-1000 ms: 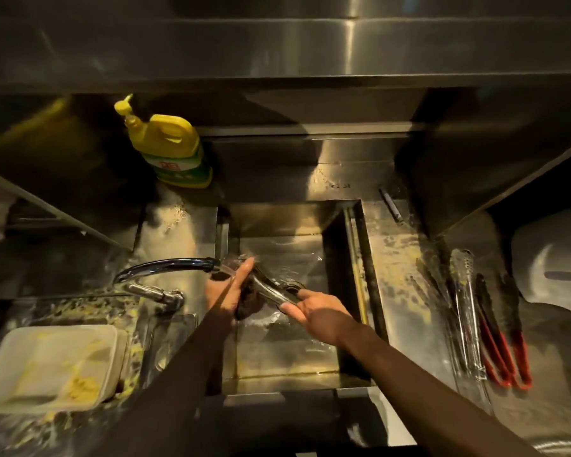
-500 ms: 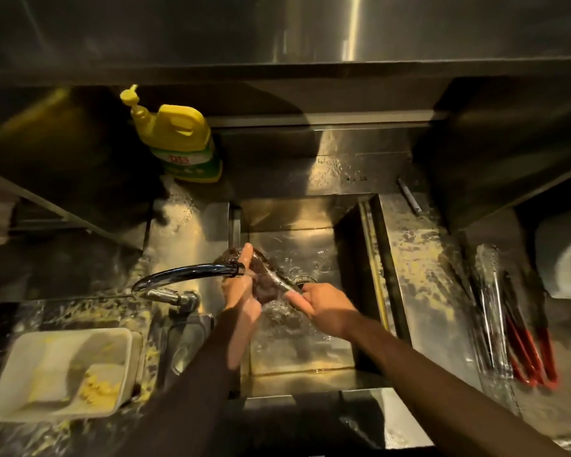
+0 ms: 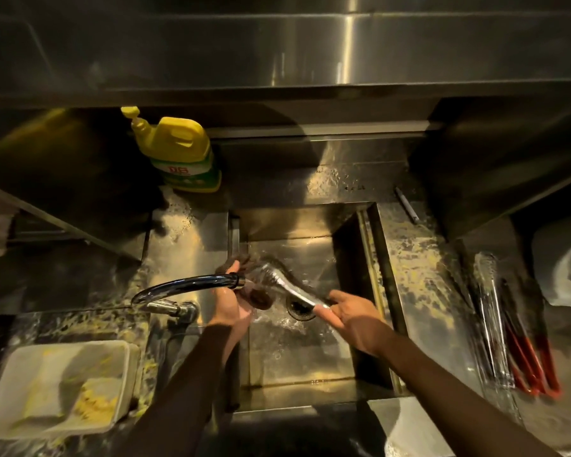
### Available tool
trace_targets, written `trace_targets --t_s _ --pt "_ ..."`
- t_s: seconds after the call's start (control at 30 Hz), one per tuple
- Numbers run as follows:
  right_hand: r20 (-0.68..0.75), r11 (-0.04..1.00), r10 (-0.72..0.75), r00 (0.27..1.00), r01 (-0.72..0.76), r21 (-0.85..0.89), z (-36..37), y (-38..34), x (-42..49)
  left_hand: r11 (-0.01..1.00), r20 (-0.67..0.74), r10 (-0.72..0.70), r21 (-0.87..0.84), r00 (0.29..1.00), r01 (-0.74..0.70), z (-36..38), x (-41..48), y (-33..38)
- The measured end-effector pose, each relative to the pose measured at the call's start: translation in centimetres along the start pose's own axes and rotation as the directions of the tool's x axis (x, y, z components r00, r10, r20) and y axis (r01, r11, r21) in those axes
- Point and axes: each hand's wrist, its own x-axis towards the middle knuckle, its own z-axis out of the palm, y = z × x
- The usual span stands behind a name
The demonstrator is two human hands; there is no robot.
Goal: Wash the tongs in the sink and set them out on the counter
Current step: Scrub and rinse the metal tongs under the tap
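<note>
The scrubbing goes best, I judge, if the right hand [image 3: 353,319] rolls the tongs [image 3: 290,288] slowly so the scouring pad [image 3: 257,296] reaches the 2 arms and the inner faces of the tips, all under the stream from the faucet [image 3: 185,285]; the right hand grasps the tongs by the handle end, and they slant up-left across the sink [image 3: 346,258], above the drain [image 3: 299,308], tips seemingly against the pad, though blur hides the contact; the left hand [image 3: 231,301] clutches that dark pad beside the spout; steel tongs [image 3: 490,318] and red-handled tongs [image 3: 528,361] lie on the tabletop [image 3: 419,291], well apart to the right.
</note>
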Motion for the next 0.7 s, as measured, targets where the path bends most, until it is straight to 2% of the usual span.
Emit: trace_targets --t_s 0.07,0.13,0.17,0.23,0.3,0.33,0.43,0.47,0.53,0.57,0.7 --pt "0.002 0.998 0.006 1.0 -0.006 0.058 1.5 -1.0 0.2 0.989 0.083 -0.103 -0.101 0.991 0.111 0.0 0.0 -0.3" --pt "-0.044 0.982 0.015 0.999 -0.006 0.188 2.7 -2.2 0.5 0.969 0.129 -0.12 -0.201 0.984 0.145 -0.3 0.0 -0.9" --pt "-0.072 0.973 0.004 0.997 0.013 0.231 3.1 -2.8 0.7 0.97 0.111 -0.13 -0.189 0.985 0.149 -0.4 0.2 -1.2" --pt "-0.115 0.973 -0.053 0.992 0.077 0.216 3.5 -4.0 0.4 0.991 0.067 -0.113 -0.059 0.991 0.117 -0.1 0.0 -1.3" --pt "-0.106 0.974 -0.076 0.991 0.097 0.202 3.4 -4.8 -0.3 0.984 0.004 -0.151 0.094 0.989 0.15 0.3 0.3 -1.2" --pt "-0.089 0.97 -0.075 0.993 0.093 0.223 3.2 -4.9 -0.7 0.965 -0.042 -0.153 0.207 0.987 0.159 0.4 0.3 -1.0" --pt "-0.087 0.952 -0.051 0.995 0.075 0.298 2.3 -4.9 -1.4 0.902 -0.174 -0.153 0.377 0.973 0.209 0.7 1.0 -1.0" --pt "-0.108 0.954 -0.06 0.992 0.088 0.286 2.0 -5.1 -1.4 0.927 -0.15 -0.117 0.339 0.982 0.162 0.7 0.7 -1.1" --pt "-0.089 0.964 -0.083 0.993 0.103 0.246 1.8 -5.4 -1.4 0.984 -0.094 -0.088 0.145 0.992 0.101 0.8 -0.2 -1.7" --pt "-0.069 0.966 -0.085 0.994 0.099 0.24 1.9 -5.0 -1.4 0.989 -0.09 -0.065 0.127 0.994 0.076 0.7 -0.1 -2.0" --pt "-0.023 0.978 -0.021 1.0 0.025 0.209 1.4 -1.5 -2.0 0.898 0.008 -0.053 0.437 0.999 0.045 -2.9 3.3 -2.3"
